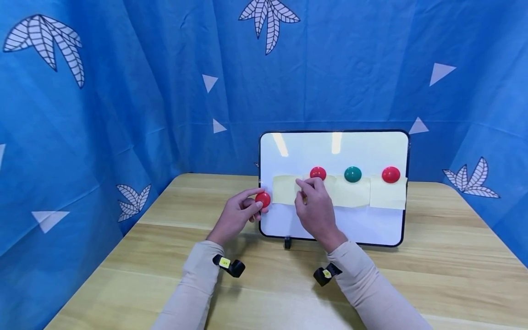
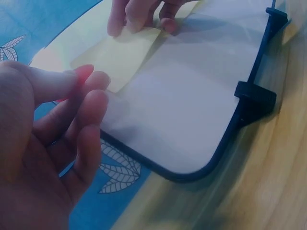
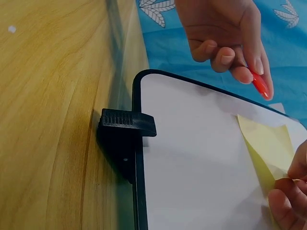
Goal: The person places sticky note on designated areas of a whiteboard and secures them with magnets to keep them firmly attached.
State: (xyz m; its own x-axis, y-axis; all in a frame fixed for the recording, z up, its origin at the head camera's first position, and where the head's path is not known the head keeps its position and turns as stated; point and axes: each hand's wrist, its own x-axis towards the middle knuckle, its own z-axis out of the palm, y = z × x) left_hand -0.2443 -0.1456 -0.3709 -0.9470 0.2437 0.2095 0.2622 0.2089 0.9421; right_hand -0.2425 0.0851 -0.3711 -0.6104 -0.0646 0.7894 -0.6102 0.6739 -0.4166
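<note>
My left hand (image 1: 239,211) pinches a round red magnet (image 1: 262,199) between thumb and fingers, beside the left edge of the whiteboard (image 1: 330,224). The right wrist view shows that magnet (image 3: 260,86) edge-on, just off the board's rim. At the leftmost pale yellow paper note (image 1: 284,190), my right hand (image 1: 316,208) pinches its right edge. The note (image 3: 264,143) looks slightly bent away from the board in the right wrist view. Part of the neighbouring note lies hidden behind the right hand.
More yellow notes, one of them a right-end note (image 1: 387,195), sit in a row under a red magnet (image 1: 318,173), a green magnet (image 1: 352,174) and another red magnet (image 1: 391,174). Black feet (image 2: 256,97) hold the board on the wooden table (image 1: 264,293). A blue curtain (image 1: 330,68) hangs behind.
</note>
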